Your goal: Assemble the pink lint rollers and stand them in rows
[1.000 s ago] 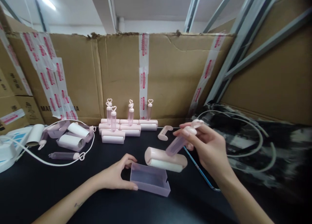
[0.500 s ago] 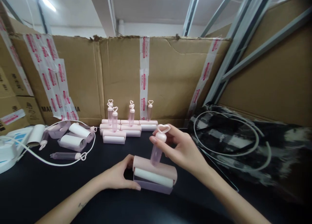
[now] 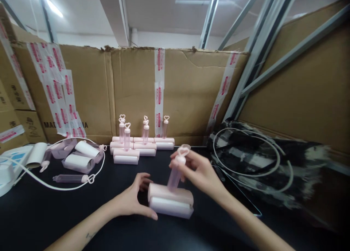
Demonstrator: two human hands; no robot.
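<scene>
A pink lint roller (image 3: pixel 170 195) with a white sticky roll and a translucent purple cover sits before me on the black table. Its clear purple handle stands up, slightly tilted, ending in a heart-shaped loop. My right hand (image 3: pixel 195 167) pinches the top of that handle just below the heart. Around the roller's left end curves my left hand (image 3: pixel 135 200), thumb in front and fingers behind, spread apart; whether it touches the roller I cannot tell. Several similar lint rollers (image 3: pixel 126 157) stand upright in rows behind, against the cardboard.
Loose white rolls (image 3: pixel 79 160), purple covers and a detached handle (image 3: pixel 71 178) lie at left, ringed by a white cable (image 3: pixel 58 188). A power strip (image 3: pixel 13 163) is at far left. On the right are a coiled cable (image 3: pixel 277 160) and black wrapping. A cardboard wall (image 3: pixel 131 83) stands behind.
The gap between the roller's pink top and its purple cover has closed, and the roller sits more level. My left hand's fingers have spread slightly. The whole view has shifted a little.
</scene>
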